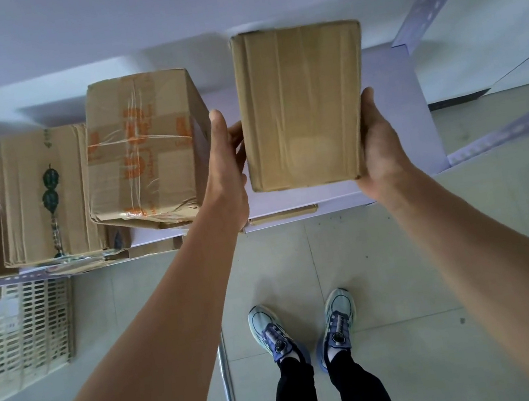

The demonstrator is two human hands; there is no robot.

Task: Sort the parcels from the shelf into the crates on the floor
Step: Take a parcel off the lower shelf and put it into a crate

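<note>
I hold the taped cardboard box [305, 103] above the shelf [390, 83], left hand [227, 157] and right hand [377, 144] fingers pressed on its sides. Its smooth tape could make it slip and fall.

Orange lettering "U-52" (blurred, uncertain) runs across the taped carton [147, 149]; nothing else legible.
</note>
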